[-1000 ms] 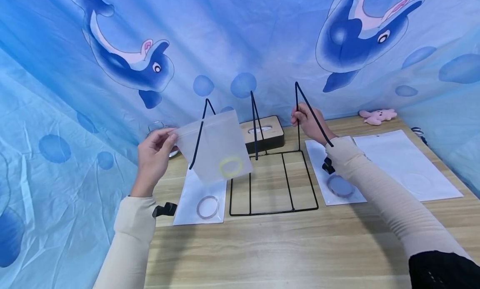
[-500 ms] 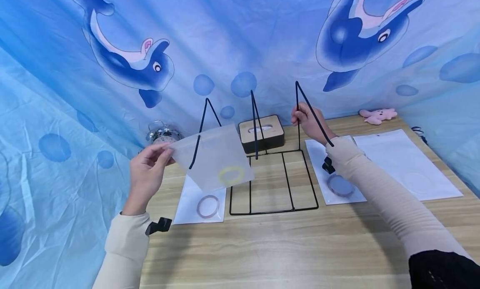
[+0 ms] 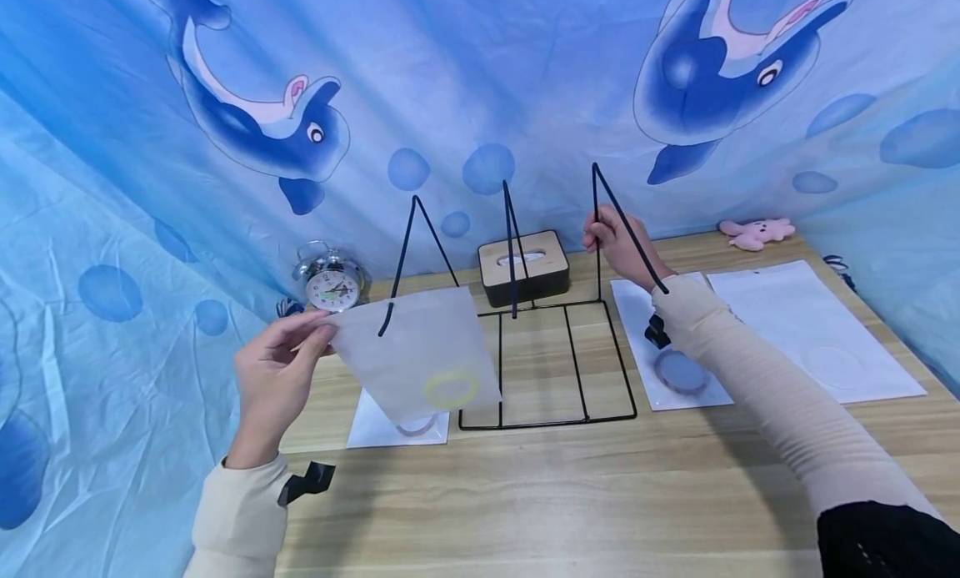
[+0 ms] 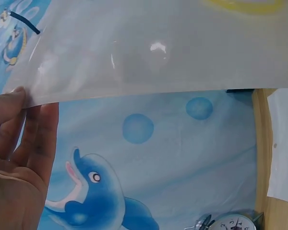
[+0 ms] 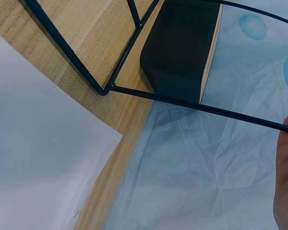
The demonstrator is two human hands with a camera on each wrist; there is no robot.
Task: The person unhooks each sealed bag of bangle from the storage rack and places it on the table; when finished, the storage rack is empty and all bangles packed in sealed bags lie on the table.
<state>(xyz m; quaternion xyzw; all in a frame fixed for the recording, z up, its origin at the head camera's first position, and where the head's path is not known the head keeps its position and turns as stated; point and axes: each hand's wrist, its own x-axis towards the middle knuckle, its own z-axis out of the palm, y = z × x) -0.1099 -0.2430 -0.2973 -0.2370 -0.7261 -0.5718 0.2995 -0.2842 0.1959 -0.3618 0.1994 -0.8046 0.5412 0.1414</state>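
My left hand (image 3: 273,378) pinches the upper left corner of a frosted plastic bag (image 3: 408,344) between thumb and fingers. A yellow ring (image 3: 452,389) shows at the bag's lower part; whether it is printed or inside I cannot tell. The bag hangs at the left side of a black wire rack (image 3: 547,425), with the tip of the rack's left prong across its front. In the left wrist view, the bag's edge (image 4: 134,93) runs from my thumb. My right hand (image 3: 621,243) grips the rack's right upright; the right wrist view shows only part of that hand.
A white bag (image 3: 375,428) lies under the frosted one. To the right lie another white bag (image 3: 637,311) and a larger white one (image 3: 810,311). Behind are an alarm clock (image 3: 332,289), a tissue box (image 3: 525,269) and a pink soft toy (image 3: 756,232).
My left hand has moved down and left, lowering the frosted bag along the left prong. The alarm clock has come into full view. My right hand stays on the upright.
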